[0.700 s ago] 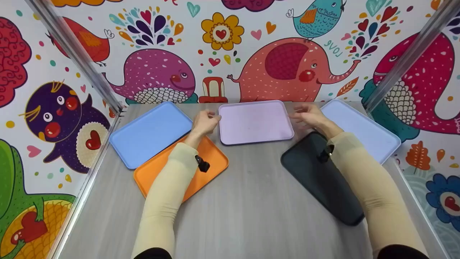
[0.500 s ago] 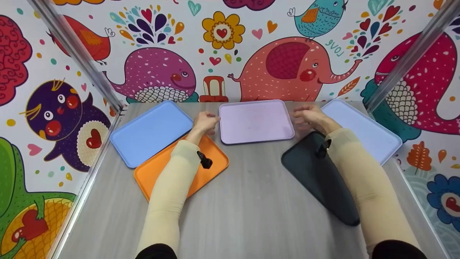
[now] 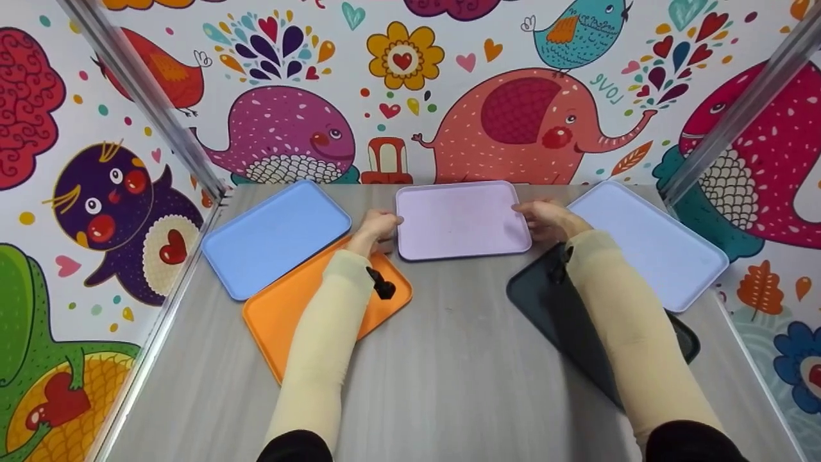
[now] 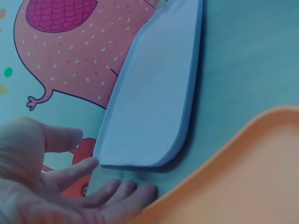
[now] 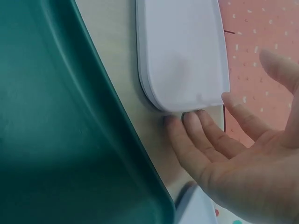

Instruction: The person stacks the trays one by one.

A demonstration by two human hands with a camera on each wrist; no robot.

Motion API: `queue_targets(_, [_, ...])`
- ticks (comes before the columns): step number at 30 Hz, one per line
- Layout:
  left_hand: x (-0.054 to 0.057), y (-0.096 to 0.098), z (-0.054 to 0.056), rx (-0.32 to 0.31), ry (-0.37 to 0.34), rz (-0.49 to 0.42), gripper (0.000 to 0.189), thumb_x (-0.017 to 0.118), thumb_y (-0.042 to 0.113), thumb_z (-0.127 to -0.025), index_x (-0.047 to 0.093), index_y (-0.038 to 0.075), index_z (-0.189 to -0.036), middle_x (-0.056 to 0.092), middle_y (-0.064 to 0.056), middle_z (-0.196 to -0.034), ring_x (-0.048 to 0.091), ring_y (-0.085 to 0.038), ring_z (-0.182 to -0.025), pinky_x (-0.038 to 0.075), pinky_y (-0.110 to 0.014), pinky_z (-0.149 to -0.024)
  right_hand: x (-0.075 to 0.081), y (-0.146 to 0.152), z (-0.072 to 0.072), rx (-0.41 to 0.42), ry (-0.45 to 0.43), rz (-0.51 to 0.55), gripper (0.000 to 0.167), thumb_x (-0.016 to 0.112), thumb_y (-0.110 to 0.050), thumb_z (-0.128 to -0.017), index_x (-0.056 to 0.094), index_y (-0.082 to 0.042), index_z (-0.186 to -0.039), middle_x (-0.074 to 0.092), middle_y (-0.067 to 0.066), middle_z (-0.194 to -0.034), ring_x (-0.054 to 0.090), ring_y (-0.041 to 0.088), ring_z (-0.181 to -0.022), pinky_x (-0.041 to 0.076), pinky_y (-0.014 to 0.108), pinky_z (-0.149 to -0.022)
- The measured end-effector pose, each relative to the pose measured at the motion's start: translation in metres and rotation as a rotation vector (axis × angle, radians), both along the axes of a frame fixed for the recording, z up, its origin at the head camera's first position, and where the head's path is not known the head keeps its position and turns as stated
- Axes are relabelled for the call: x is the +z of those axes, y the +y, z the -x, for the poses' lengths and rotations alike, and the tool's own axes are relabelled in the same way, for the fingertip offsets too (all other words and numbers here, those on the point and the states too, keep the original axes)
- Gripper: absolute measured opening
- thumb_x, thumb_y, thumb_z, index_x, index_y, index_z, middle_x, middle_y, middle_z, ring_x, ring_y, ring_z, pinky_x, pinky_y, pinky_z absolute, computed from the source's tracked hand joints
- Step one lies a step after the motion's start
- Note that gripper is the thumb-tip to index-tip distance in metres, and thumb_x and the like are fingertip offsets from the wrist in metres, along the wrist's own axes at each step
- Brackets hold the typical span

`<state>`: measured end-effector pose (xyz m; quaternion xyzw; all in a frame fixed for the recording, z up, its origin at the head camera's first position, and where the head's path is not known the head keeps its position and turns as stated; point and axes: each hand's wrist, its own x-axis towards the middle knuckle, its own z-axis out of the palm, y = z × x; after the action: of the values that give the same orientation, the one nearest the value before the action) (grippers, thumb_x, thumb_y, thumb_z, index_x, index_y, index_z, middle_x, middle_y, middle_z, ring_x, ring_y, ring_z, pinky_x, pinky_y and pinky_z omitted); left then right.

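Observation:
A pale purple tray [image 3: 462, 221] lies flat at the back middle of the table, its short ends facing my two hands. At its left end is my left hand [image 3: 378, 228]. In the left wrist view the forefinger [image 4: 77, 173] reaches the tray's corner, the thumb stands apart, and the other fingers lie loosely bent beside the end. My right hand [image 3: 545, 217] is at the opposite end. The right wrist view shows its fingers [image 5: 191, 149] stretched against or right beside the tray's edge, thumb raised clear. Neither hand is closed round the tray.
On the left a blue tray [image 3: 276, 237] lies behind an orange tray [image 3: 282, 314], partly under my left arm. On the right are a pale blue tray [image 3: 648, 237] and a dark green-black tray [image 3: 545, 301], partly under my right arm. A patterned wall [image 3: 397, 109] stands behind the table.
Both hands have closed in on the purple tray's ends. The right hand has moved left to the edge, and the left hand has dropped slightly nearer. The trays stay in place.

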<state>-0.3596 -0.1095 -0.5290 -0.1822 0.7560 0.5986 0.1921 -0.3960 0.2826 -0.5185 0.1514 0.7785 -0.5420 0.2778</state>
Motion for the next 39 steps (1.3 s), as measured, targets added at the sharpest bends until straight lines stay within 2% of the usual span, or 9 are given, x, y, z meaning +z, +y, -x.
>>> queue_targets(4, [-0.006, 0.002, 0.001, 0.001, -0.019, -0.049, 0.054, 0.063, 0.02, -0.112, 0.053, 0.005, -0.164, 0.048, -0.019, -0.174, 0.053, -0.037, -0.156, 0.057, -0.055, -0.122, -0.004, 0.0, 0.002, 0.002, -0.001, 0.003, 0.081, 0.072, -0.045, -0.107, 0.041, -0.005, -0.17, 0.043, 0.02, -0.176, 0.048, 0.033, -0.149, 0.043, 0.052, -0.135])
queue_targets(10, [-0.009, 0.001, 0.004, -0.055, -0.034, -0.096, 0.062, 0.06, 0.018, -0.113, 0.042, 0.005, -0.171, 0.044, -0.023, -0.177, 0.054, -0.039, -0.156, 0.053, -0.058, -0.125, -0.009, 0.003, 0.006, 0.019, -0.017, 0.026, 0.085, 0.07, -0.051, -0.106, 0.039, -0.007, -0.173, 0.04, 0.017, -0.18, 0.049, 0.031, -0.152, 0.042, 0.049, -0.136])
queue_targets(14, [-0.008, -0.001, 0.005, -0.083, -0.032, -0.079, 0.06, 0.058, 0.016, -0.113, 0.044, 0.007, -0.171, 0.045, -0.021, -0.176, 0.058, -0.036, -0.147, 0.053, -0.057, -0.126, -0.013, 0.007, 0.009, 0.018, -0.028, 0.053, 0.08, 0.069, -0.045, -0.108, 0.041, -0.008, -0.173, 0.041, 0.016, -0.181, 0.049, 0.032, -0.156, 0.041, 0.05, -0.137])
queue_targets(18, [-0.008, -0.005, 0.007, -0.116, -0.013, -0.067, 0.059, 0.056, 0.011, -0.112, 0.046, 0.007, -0.17, 0.048, -0.02, -0.174, 0.059, -0.034, -0.142, 0.053, -0.056, -0.126, -0.017, 0.01, 0.01, 0.055, -0.009, 0.043, 0.07, 0.064, -0.032, -0.109, 0.044, -0.012, -0.172, 0.045, 0.015, -0.177, 0.055, 0.027, -0.146, 0.044, 0.048, -0.135])
queue_targets(21, [-0.01, -0.007, 0.007, -0.142, -0.001, -0.067, 0.059, 0.052, 0.006, -0.111, 0.046, 0.007, -0.17, 0.047, -0.02, -0.173, 0.058, -0.032, -0.139, 0.052, -0.057, -0.127, -0.019, 0.009, 0.005, 0.047, 0.02, 0.06, 0.067, 0.059, -0.013, -0.106, 0.045, -0.013, -0.172, 0.044, 0.016, -0.173, 0.055, 0.025, -0.134, 0.053, 0.041, -0.123])
queue_targets(25, [-0.011, -0.009, 0.006, -0.152, 0.008, -0.089, 0.063, 0.048, -0.001, -0.108, 0.045, 0.008, -0.171, 0.047, -0.021, -0.171, 0.057, -0.031, -0.135, 0.052, -0.059, -0.126, -0.022, 0.011, 0.001, 0.039, 0.061, 0.066, 0.073, 0.052, 0.003, -0.1, 0.046, -0.012, -0.171, 0.04, 0.017, -0.175, 0.051, 0.022, -0.128, 0.057, 0.029, -0.095])
queue_targets(30, [-0.01, -0.013, 0.003, -0.147, 0.038, -0.132, 0.067, 0.049, -0.005, -0.105, 0.046, 0.01, -0.17, 0.046, -0.021, -0.169, 0.057, -0.032, -0.133, 0.052, -0.064, -0.124, -0.018, 0.013, -0.002, 0.055, 0.087, 0.076, 0.076, 0.051, 0.006, -0.1, 0.045, -0.014, -0.173, 0.038, 0.019, -0.179, 0.046, 0.026, -0.139, 0.058, 0.024, -0.088])
queue_targets(35, [-0.006, -0.018, 0.001, -0.149, 0.071, -0.193, 0.068, 0.053, -0.005, -0.104, 0.048, 0.012, -0.169, 0.055, -0.021, -0.149, 0.063, -0.032, -0.12, 0.053, -0.066, -0.122, -0.011, 0.016, -0.003, 0.052, 0.099, 0.076, 0.073, 0.055, 0.003, -0.101, 0.049, -0.016, -0.171, 0.043, 0.018, -0.175, 0.048, 0.027, -0.138, 0.062, 0.023, -0.089])
queue_targets(39, [-0.005, -0.023, -0.002, -0.148, 0.067, -0.255, 0.07, 0.055, -0.006, -0.102, 0.048, 0.015, -0.168, 0.059, -0.014, -0.132, 0.067, -0.028, -0.109, 0.063, -0.057, -0.11, -0.007, 0.018, -0.006, 0.055, 0.111, 0.099, 0.073, 0.057, 0.003, -0.101, 0.048, -0.016, -0.171, 0.045, 0.02, -0.173, 0.054, 0.027, -0.133, 0.064, 0.024, -0.091])
